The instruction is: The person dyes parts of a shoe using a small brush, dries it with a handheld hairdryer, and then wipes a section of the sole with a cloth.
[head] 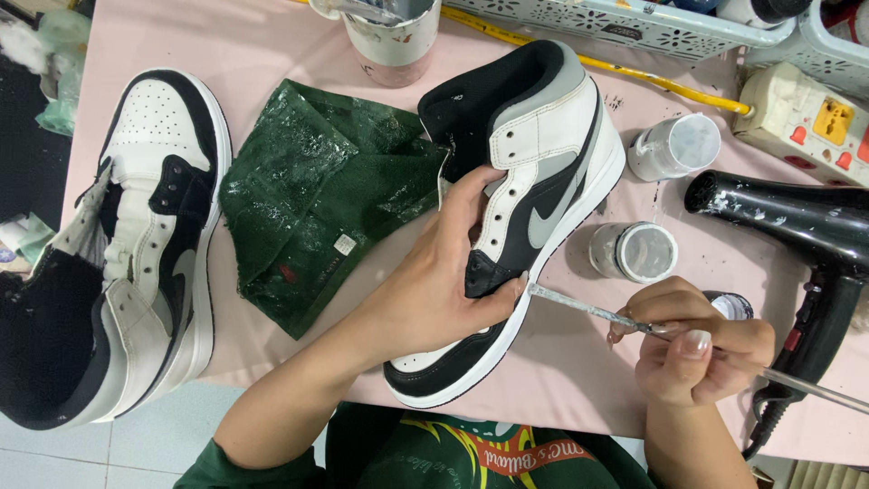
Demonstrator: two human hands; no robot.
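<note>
Seen from the head camera, the left hand (444, 290) wraps around the middle of a black, white and grey high-top sneaker (534, 181), fingers closed over its upper so it lies on its side near the centre of the pink table (262, 54). The right hand (692, 353) is curled shut around a thin paint-streaked brush (597, 314), whose tip touches the white sole edge of the held sneaker just beside the left thumb. To the left lies a crumpled dark green cloth (317, 190), and further left a second matching sneaker (149, 244) rests on its side, hanging partly over the table edge. Just right of the held sneaker stand two small paint jars (634, 252) (674, 145). A black hair dryer (797, 235) lies at the right, with a beige power strip (806, 122) beyond it. At the far edge stand a paint-smeared cup (394, 36) and a white perforated basket (625, 23).
</note>
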